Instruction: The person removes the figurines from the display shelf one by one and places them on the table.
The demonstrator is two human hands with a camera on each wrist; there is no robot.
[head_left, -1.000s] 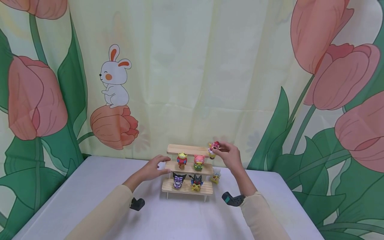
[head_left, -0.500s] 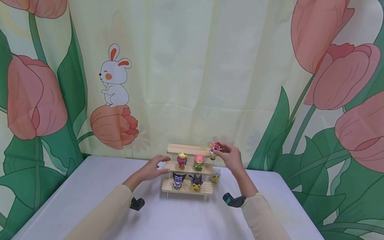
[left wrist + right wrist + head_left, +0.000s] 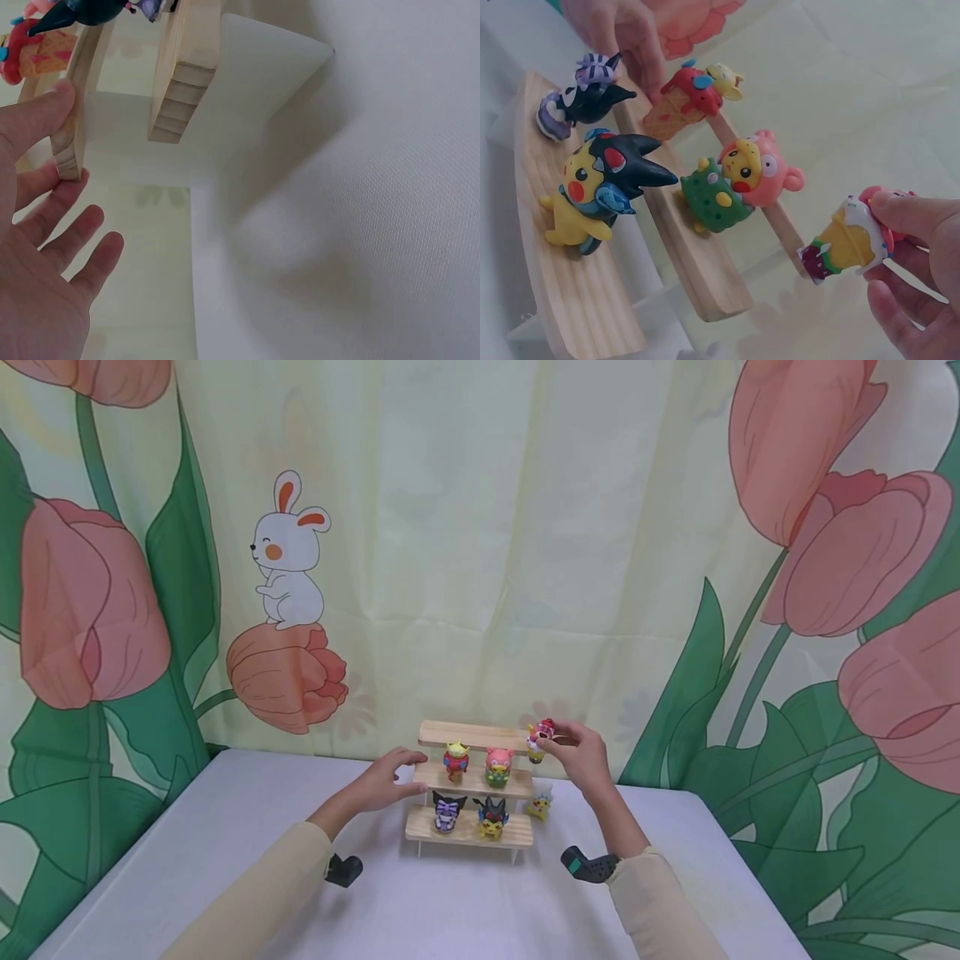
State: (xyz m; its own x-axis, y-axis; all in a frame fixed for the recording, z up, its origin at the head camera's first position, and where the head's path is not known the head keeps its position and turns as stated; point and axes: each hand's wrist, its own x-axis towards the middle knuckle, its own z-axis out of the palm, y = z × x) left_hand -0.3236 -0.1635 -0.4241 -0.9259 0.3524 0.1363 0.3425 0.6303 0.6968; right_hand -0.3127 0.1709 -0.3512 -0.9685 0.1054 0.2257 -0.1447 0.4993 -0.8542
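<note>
A wooden three-tier display shelf (image 3: 471, 838) stands at the back of the table. At its left side my left hand (image 3: 45, 225) pinches the end of the middle board, thumb on one face and fingertips on the other. My right hand (image 3: 915, 262) holds an ice-cream-cone figurine (image 3: 846, 238) with a pink top between thumb and fingers, at the right end of the top board. On the middle board stand a red cone figurine (image 3: 684, 103) and a pink-hooded figurine (image 3: 742, 180). A black-eared purple figurine (image 3: 446, 814) and a black-hooded yellow figurine (image 3: 592, 191) occupy the bottom board.
Right of the shelf, a yellow figurine with a pale top (image 3: 540, 802) stands on the white tablecloth (image 3: 480, 910). Close behind the table hangs a curtain (image 3: 465, 568) printed with tulips and a rabbit.
My right hand has shifted slightly to the right with the ice-cream-cone figurine, away from the top board's end. The left hand keeps its place on the shelf.
</note>
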